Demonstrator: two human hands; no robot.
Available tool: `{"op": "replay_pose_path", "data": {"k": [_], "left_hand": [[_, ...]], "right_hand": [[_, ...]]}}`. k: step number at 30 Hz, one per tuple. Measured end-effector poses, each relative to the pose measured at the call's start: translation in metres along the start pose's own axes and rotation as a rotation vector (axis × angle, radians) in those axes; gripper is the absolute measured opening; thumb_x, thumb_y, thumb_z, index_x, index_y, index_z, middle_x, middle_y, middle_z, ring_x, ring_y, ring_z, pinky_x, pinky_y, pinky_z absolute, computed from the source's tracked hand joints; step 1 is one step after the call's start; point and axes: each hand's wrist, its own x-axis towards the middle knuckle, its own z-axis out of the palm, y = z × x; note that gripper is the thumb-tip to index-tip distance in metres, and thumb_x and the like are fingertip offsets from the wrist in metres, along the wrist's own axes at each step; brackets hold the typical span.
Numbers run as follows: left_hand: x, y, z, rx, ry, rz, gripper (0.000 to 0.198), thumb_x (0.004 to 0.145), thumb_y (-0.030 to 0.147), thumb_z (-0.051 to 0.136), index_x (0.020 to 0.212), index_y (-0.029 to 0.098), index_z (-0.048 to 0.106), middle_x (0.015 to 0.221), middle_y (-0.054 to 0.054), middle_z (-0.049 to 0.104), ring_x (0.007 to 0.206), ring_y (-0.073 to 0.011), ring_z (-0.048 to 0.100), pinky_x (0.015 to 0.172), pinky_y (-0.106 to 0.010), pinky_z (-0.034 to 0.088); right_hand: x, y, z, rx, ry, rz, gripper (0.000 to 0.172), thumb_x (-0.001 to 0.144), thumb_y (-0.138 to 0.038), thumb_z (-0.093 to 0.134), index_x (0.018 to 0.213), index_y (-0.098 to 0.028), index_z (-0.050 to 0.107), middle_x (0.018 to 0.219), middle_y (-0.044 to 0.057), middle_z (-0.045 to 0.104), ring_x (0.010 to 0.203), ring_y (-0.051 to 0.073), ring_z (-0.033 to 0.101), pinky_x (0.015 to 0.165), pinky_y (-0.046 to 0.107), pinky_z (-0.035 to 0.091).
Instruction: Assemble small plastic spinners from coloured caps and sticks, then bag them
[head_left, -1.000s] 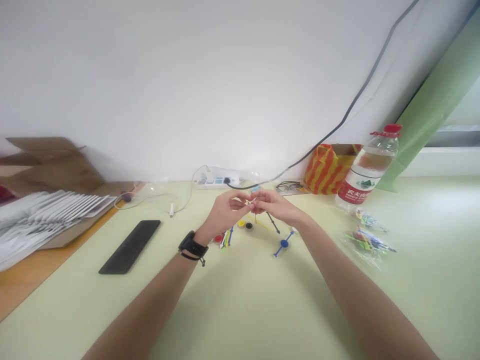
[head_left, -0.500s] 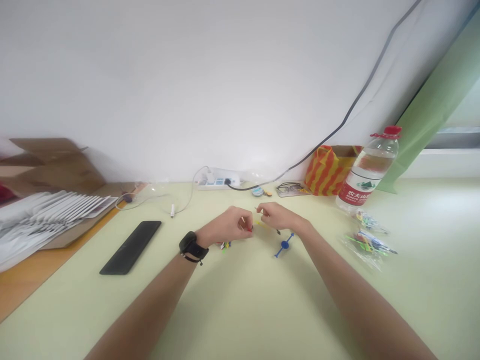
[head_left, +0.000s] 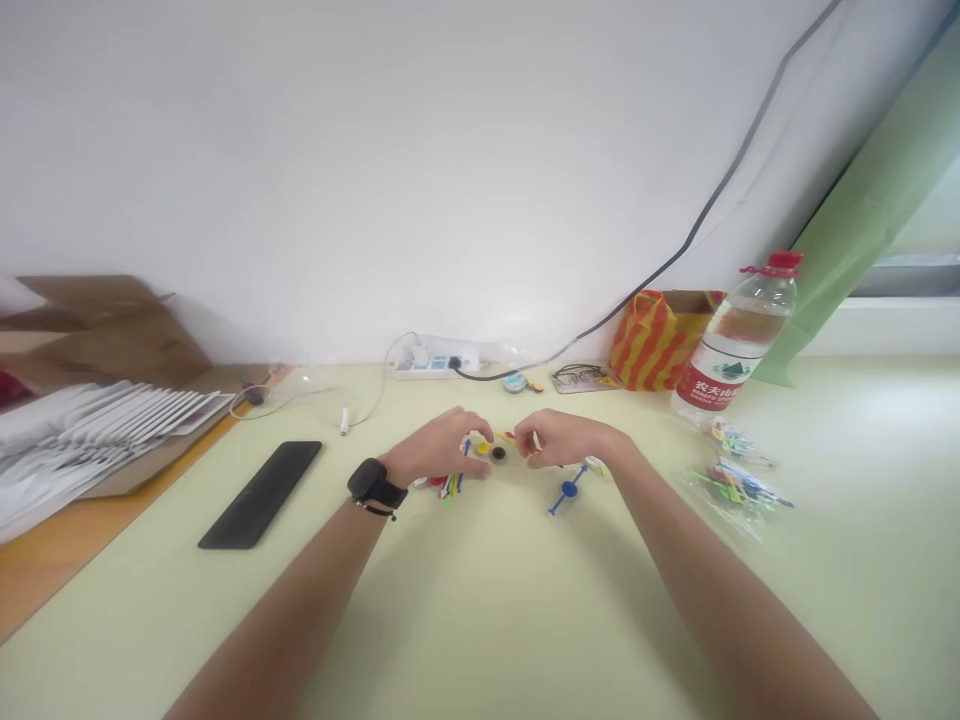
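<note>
My left hand (head_left: 448, 443), with a black watch on its wrist, is open over the table, thumb and fingers apart. Beside its fingertips lie a small yellow round piece (head_left: 483, 449) and a black round piece (head_left: 499, 454). Several thin coloured plastic pieces (head_left: 452, 486) show below the palm, partly covered by it. My right hand (head_left: 559, 437) has its fingers curled together; what they hold, if anything, is hidden. A small red and yellow piece (head_left: 509, 437) shows at its fingertips. Near its wrist lies a blue stick with a round middle and arrow-shaped ends (head_left: 570, 490).
On the left are a black flat slab (head_left: 261, 496) and an open cardboard box (head_left: 97, 320) with white packets. A power strip (head_left: 435, 361) lies by the wall. On the right stand a water bottle (head_left: 739, 340), a striped bag (head_left: 652, 345) and clear bags of plastic parts (head_left: 739, 485).
My left hand has opened from a pinch and shifted slightly left. The round yellow and black pieces now show between the hands. My right hand's fingers have curled lower.
</note>
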Motion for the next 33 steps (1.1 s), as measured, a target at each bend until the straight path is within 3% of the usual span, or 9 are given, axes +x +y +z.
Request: {"op": "replay_pose_path", "data": {"k": [7,17,21,24,28,33], "left_hand": [[0.003,-0.011,0.005,-0.015,-0.030,-0.007,0.036,0.079,0.053,0.073,0.105,0.029,0.076,0.104,-0.005,0.071,0.105,-0.0279,0.063,0.088,-0.033,0.047],[0.005,-0.017,0.009,-0.024,-0.001,-0.005,0.040,0.080,0.056,0.072,0.106,0.027,0.076,0.103,-0.007,0.072,0.104,-0.0283,0.063,0.089,-0.034,0.047],[0.004,-0.015,0.009,-0.045,0.004,-0.002,0.041,0.079,0.055,0.073,0.109,0.027,0.076,0.105,-0.006,0.071,0.106,-0.0283,0.063,0.090,-0.034,0.047],[0.002,-0.014,0.005,-0.063,0.042,-0.010,0.044,0.082,0.057,0.071,0.115,0.028,0.073,0.111,-0.006,0.071,0.108,-0.0270,0.062,0.090,-0.033,0.048],[-0.001,-0.018,-0.007,-0.050,0.091,-0.028,0.040,0.089,0.057,0.063,0.112,0.026,0.074,0.114,-0.006,0.071,0.102,-0.0252,0.064,0.088,-0.034,0.049],[-0.003,-0.027,-0.013,0.017,0.128,-0.070,0.035,0.090,0.054,0.061,0.105,0.025,0.075,0.109,-0.007,0.072,0.103,-0.0262,0.064,0.088,-0.035,0.049]], "right_hand": [[0.010,0.001,0.011,0.006,-0.036,-0.051,0.040,0.079,-0.015,0.062,0.117,-0.022,0.076,0.089,0.002,0.070,0.073,0.015,0.060,0.066,0.024,0.045],[0.008,0.001,0.010,0.025,0.016,-0.022,0.045,0.082,-0.016,0.058,0.123,-0.022,0.075,0.088,0.003,0.071,0.071,0.015,0.059,0.065,0.025,0.044],[-0.001,0.003,-0.002,0.070,0.029,0.013,0.031,0.081,-0.021,0.062,0.109,-0.022,0.077,0.091,0.003,0.071,0.070,0.016,0.060,0.064,0.025,0.046],[-0.014,0.006,-0.015,0.086,-0.053,0.056,0.020,0.071,-0.026,0.076,0.090,-0.022,0.077,0.092,0.002,0.073,0.073,0.017,0.062,0.064,0.025,0.046],[-0.027,0.011,-0.023,0.035,-0.280,0.252,0.032,0.050,-0.030,0.089,0.079,-0.024,0.077,0.086,0.000,0.073,0.068,0.017,0.062,0.056,0.025,0.043],[-0.024,0.011,-0.020,-0.016,-0.323,0.352,0.027,0.050,-0.034,0.089,0.070,-0.023,0.076,0.075,0.000,0.073,0.069,0.019,0.063,0.055,0.026,0.041]]}}
